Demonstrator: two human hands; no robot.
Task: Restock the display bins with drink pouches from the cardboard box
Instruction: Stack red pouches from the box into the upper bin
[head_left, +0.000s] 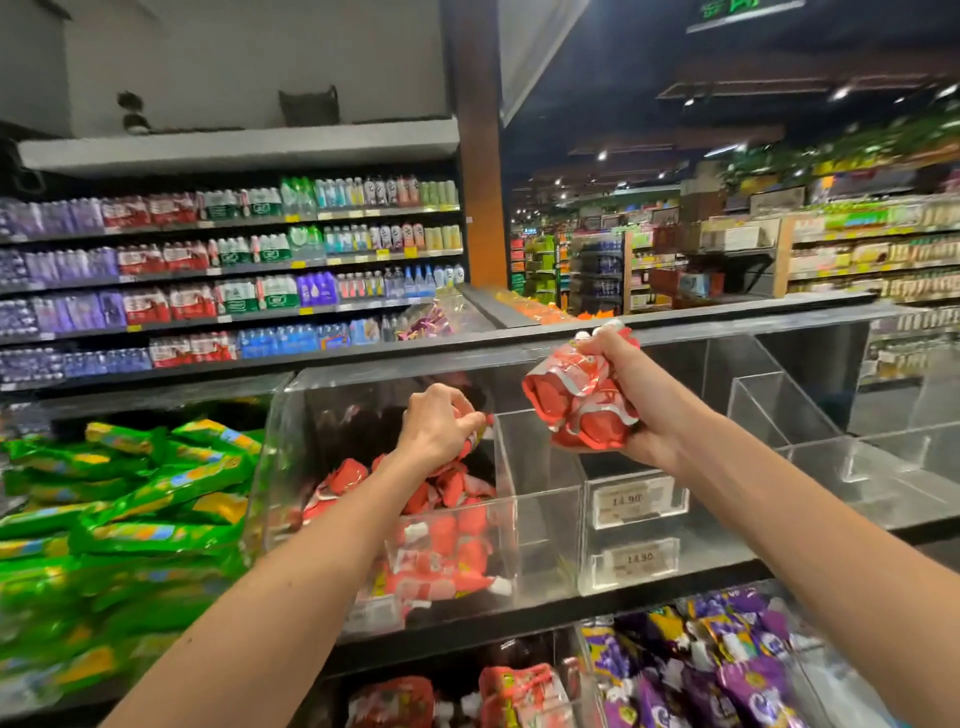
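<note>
Forearms (291, 597) stretch over the shelf. Red drink pouches (447, 566) partly fill the left display bin (293, 441); neighbouring compartments (810, 441) hold none, so much restocking seems left. Left hand (436, 423) clutches a pouch inside that bin; right hand (631, 395) grips a bunch (582, 415) above the divider (501, 447). No cardboard box shows.

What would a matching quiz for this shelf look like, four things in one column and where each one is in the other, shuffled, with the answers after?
Things:
1. left hand
2. right hand
3. green packets
4. purple pouches

Places:
A. lower shelf, right side
B. raised in the air, gripping a red pouch bunch
C. inside the clear bin, gripping red pouches
D. piled left of the clear bin

Pairs: 1-C, 2-B, 3-D, 4-A
</note>
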